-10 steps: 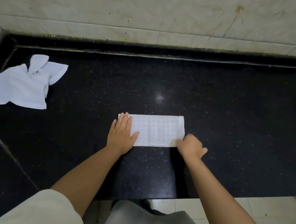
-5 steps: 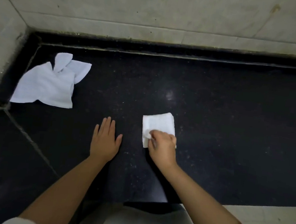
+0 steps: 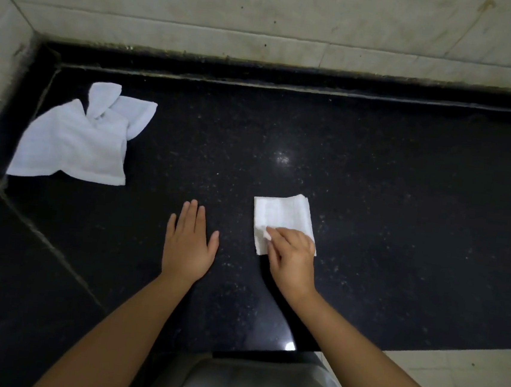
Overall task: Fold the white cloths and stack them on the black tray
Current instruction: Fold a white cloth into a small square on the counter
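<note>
The right hand pinches the near edge of the folded white cloth at frame centre on the black desk — the left hand lies flat beside it, fingers straight — while an unfolded white cloth sits upper left.

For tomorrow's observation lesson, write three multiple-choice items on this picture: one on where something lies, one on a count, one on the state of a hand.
1. Where does the unfolded cloth lie?
A far left by the wall
B under the right hand
C on the person's lap

2. How many white cloths show?
A one
B two
C four

3. What does the left hand do?
A pinches a cloth
B makes a fist
C lies flat on the counter

Key: A, it lies crumpled by the corner; B, that one plus the folded cloth under the right hand; C, fingers straight on the black counter.
</note>
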The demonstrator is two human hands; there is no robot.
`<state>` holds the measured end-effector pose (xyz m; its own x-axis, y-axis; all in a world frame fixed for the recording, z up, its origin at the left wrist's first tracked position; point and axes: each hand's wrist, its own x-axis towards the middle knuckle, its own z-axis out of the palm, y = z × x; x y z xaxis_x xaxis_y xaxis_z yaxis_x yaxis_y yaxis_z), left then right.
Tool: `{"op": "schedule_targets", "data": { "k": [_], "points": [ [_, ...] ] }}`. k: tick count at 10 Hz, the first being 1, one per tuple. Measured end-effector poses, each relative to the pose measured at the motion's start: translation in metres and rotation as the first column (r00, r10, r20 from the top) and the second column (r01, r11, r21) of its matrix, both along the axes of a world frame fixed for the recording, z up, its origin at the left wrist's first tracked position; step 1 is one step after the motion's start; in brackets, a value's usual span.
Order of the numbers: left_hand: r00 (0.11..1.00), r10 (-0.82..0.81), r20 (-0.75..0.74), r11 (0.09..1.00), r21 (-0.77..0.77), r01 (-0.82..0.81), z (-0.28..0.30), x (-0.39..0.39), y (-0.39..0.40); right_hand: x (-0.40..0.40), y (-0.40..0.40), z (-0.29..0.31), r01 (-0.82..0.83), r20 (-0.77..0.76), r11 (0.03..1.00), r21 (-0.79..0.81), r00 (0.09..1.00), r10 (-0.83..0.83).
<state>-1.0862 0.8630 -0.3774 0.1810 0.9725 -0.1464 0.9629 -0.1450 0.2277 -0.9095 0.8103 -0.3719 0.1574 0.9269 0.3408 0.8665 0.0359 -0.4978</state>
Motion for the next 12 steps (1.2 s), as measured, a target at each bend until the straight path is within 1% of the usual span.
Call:
{"op": "schedule_targets", "data": {
  "k": [1,2,3,4,5,6,7,8,9,10,11,12],
  "points": [
    [1.0,-0.017,-0.01,1.0,0.005,0.017,-0.001,-0.001,0.0,-0.002,-0.003,-0.009,-0.098,0.166,0.984,-0.149,0.978,0.122],
    [1.0,-0.023,0.014,1.0,0.015,0.023,-0.002,-0.003,-0.001,0.008,-0.014,-0.012,-0.226,0.253,0.928,-0.296,0.918,0.305],
    [0.995,-0.051,0.085,0.997,0.061,0.046,-0.005,-0.005,-0.002,0.034,-0.018,0.002,-0.303,0.255,0.93,-0.208,0.901,0.35],
    [0.94,-0.273,0.205,0.928,0.313,0.201,-0.006,0.009,-0.009,0.061,-0.019,0.014,-0.2,0.322,0.968,-0.148,0.916,0.239],
    [0.803,-0.541,0.249,0.79,0.479,0.383,-0.002,0.04,-0.02,0.073,-0.017,0.017,-0.162,0.366,0.949,-0.272,0.894,0.257],
    [0.82,-0.563,0.105,0.79,0.359,0.497,-0.003,0.063,-0.02,0.075,-0.01,0.015,-0.236,0.33,0.92,-0.314,0.881,0.339],
    [0.832,-0.555,0.015,0.813,0.222,0.539,0.003,0.07,-0.014,0.075,-0.003,0.016,-0.284,0.284,0.899,-0.333,0.879,0.383],
    [0.824,-0.564,-0.048,0.808,0.171,0.563,0.011,0.074,-0.012,0.072,0.001,0.032,-0.243,0.205,0.857,-0.454,0.908,0.366],
    [0.798,-0.594,-0.106,0.785,0.143,0.603,0.018,0.08,-0.009,0.073,0.003,0.046,-0.11,0.194,0.831,-0.546,0.948,0.253],
    [0.752,-0.639,-0.159,0.726,0.199,0.659,0.032,0.096,-0.011,0.085,-0.003,0.063,-0.05,0.094,0.829,-0.558,0.988,0.123],
    [0.717,-0.684,-0.132,0.648,0.343,0.68,0.051,0.122,-0.017,0.118,-0.02,0.083,-0.016,-0.046,0.852,-0.523,0.999,-0.01],
    [0.679,-0.718,-0.153,0.589,0.388,0.709,0.08,0.164,-0.027,0.164,-0.051,0.113,0.0,-0.1,0.893,-0.45,0.994,-0.05]
  ]
}}
